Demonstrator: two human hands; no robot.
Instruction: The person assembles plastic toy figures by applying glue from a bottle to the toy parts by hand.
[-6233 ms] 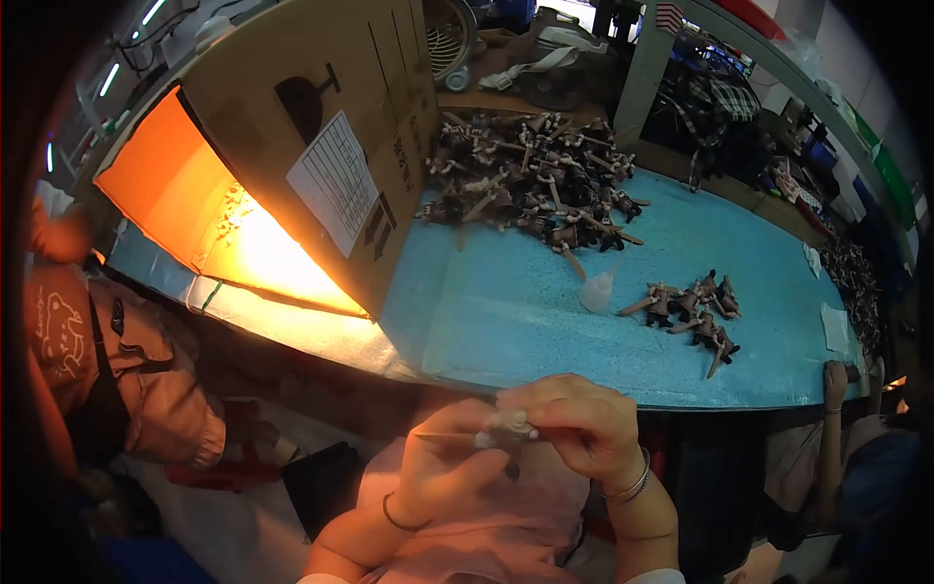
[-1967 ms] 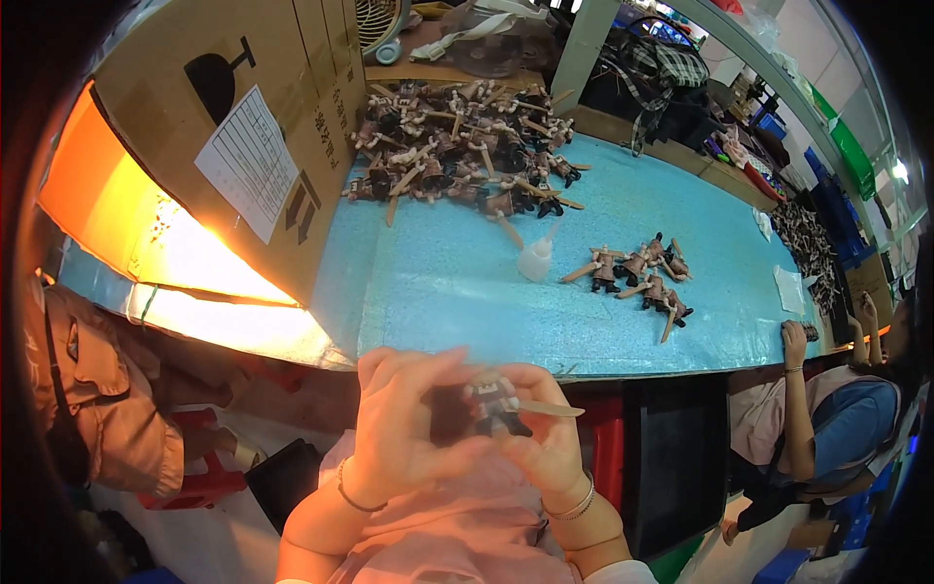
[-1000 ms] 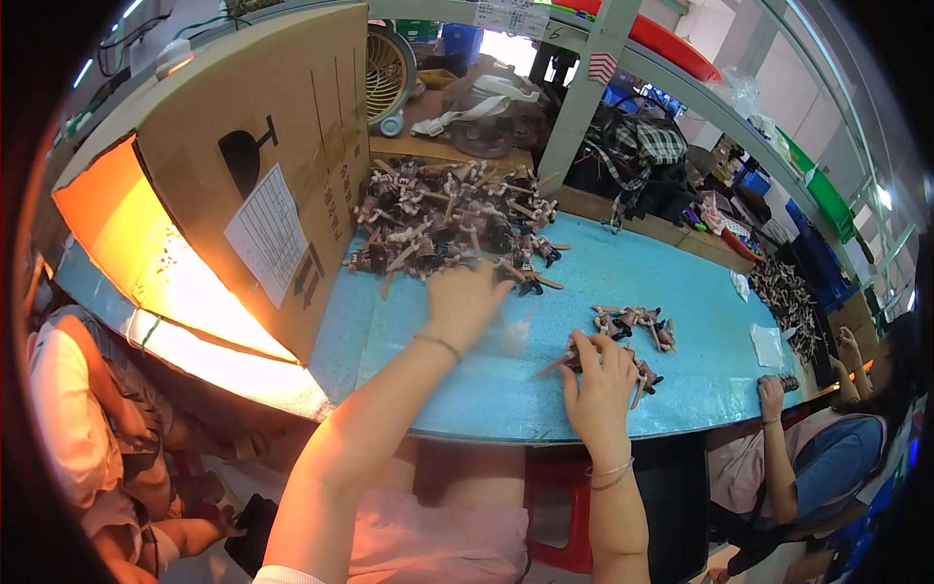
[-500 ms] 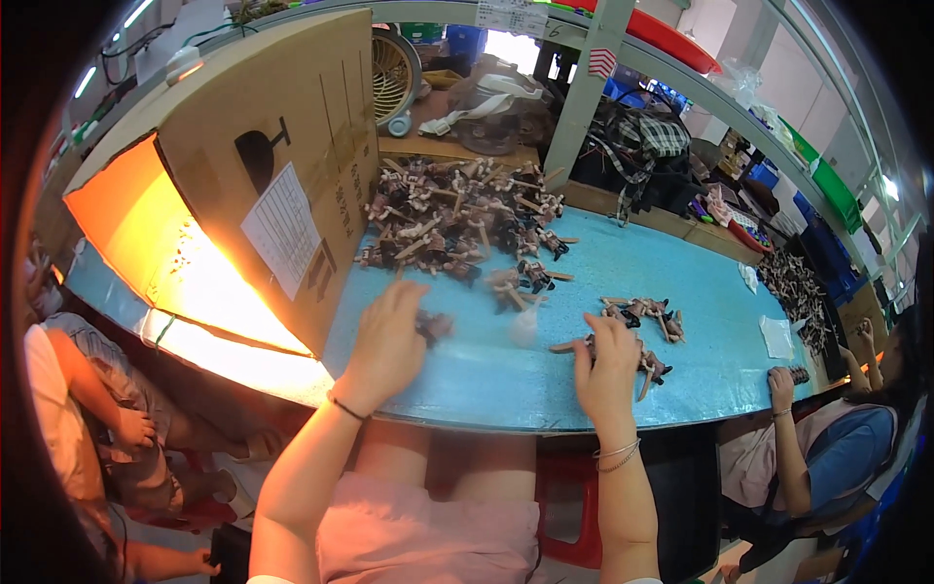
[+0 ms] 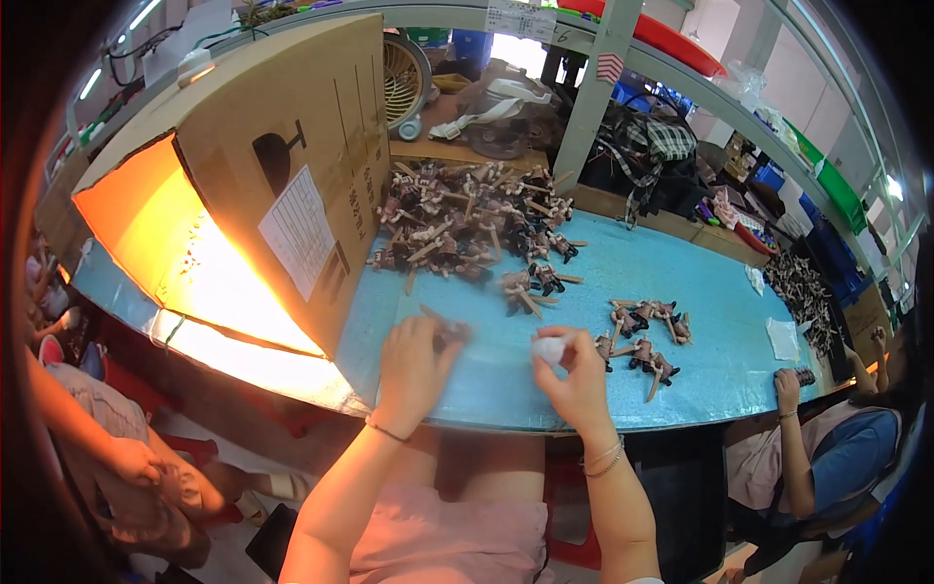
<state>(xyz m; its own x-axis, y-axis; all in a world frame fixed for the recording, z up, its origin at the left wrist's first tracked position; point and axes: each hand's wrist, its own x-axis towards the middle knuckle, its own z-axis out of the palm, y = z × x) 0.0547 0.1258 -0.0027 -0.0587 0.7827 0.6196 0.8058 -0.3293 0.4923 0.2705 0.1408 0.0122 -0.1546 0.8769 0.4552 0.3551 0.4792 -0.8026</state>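
Observation:
My left hand (image 5: 413,365) is closed around a small toy figurine (image 5: 450,334), blurred by motion, held just above the blue tabletop (image 5: 477,389). Between the thumb and fingers of my right hand (image 5: 576,380) is a soft white wad (image 5: 550,349); its material is unclear. Right of that hand lies a small group of brown and pale figurines with wooden sticks (image 5: 637,316). A few similar figurines (image 5: 528,289) rest farther back, at the edge of a large heap of them (image 5: 457,214).
A tall cardboard box (image 5: 331,117), glowing orange inside, stands at the left. A metal post (image 5: 595,97) rises at the back, near a fan (image 5: 404,83). A white sheet (image 5: 782,339) lies at the right, near a co-worker's hand (image 5: 788,387). Another person sits at the left.
My right hand has left the figurines at the right, moved left and picked up the white wad from the table. My left hand has shifted slightly right and nearer with its figurine.

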